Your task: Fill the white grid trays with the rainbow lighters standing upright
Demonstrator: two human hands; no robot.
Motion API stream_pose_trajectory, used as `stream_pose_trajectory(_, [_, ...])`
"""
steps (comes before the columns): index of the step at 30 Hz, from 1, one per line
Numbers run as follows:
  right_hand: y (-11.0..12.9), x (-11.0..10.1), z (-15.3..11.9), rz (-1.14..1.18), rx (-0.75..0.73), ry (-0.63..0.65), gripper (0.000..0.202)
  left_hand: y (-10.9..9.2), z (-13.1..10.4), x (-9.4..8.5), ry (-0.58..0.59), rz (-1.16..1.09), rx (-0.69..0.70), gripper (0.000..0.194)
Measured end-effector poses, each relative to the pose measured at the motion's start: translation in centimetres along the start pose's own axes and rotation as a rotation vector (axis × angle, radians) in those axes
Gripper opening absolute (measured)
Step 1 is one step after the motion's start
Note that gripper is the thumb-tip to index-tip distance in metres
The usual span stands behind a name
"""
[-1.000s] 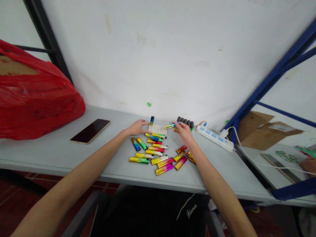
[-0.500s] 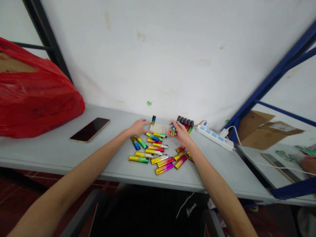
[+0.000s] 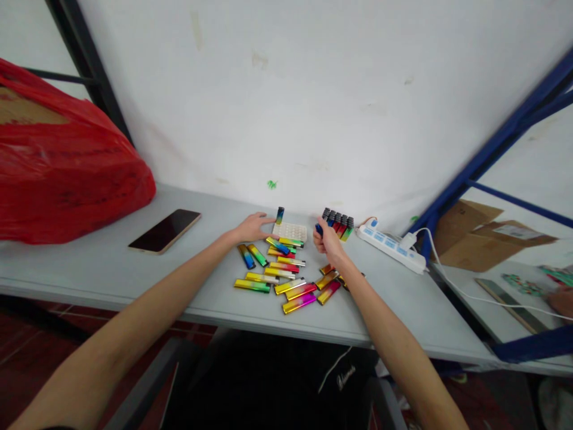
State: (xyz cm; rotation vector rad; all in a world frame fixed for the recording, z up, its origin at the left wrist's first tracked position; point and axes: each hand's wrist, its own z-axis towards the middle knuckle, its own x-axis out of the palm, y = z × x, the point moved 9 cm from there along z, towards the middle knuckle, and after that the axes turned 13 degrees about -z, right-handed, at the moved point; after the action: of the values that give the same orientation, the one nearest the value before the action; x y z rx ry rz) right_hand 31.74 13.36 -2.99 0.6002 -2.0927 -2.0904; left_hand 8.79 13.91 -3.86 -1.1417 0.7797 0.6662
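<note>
Lighter (image 3: 319,229) in right hand (image 3: 329,240), over the surface (image 3: 421,298), just left of the standing lighters (image 3: 339,224). Right grip clamped round it; left hand (image 3: 251,228) fingers apart at the tray's (image 3: 290,232) left side, contact unclear. Probably light, stiff, slick-shelled, fairly tough. Best pinched mid-body, off the top end.

A second earlier the right hand (image 3: 330,243) had held its lighter (image 3: 319,229) out almost flat, then turned it upright with the yellow part showing near the tray (image 3: 293,232). By now the fingers had curled around it, leaving only a dark blue end in sight, and the hand had drawn back from the tray. The coloured bodies of the lighter block (image 3: 344,229) had come into view. The tray had edged slightly right.
</note>
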Motion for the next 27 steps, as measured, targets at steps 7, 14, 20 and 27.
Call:
stream_pose_trajectory(7, [-0.1, -0.1, 0.2, -0.039, -0.023, -0.063, 0.042, 0.1, 0.0, 0.0, 0.006, -0.005, -0.005, 0.086])
stream_pose_trajectory(14, [0.9, 0.8, 0.3, -0.058, -0.145, 0.02, 0.055, 0.2, 0.0, 0.1, 0.002, -0.007, -0.007, 0.088])
stream_pose_trajectory(20, [4.2, 1.8, 0.1, -0.49, -0.48, -0.033, 0.048, 0.2, 0.0, 0.0, 0.001, -0.012, -0.003, 0.085])
stream_pose_trajectory(27, [6.9, 4.2, 1.1, -0.894, -0.615, -0.162, 0.04, 0.1, -0.1, 0.0, -0.017, -0.029, 0.004, 0.08])
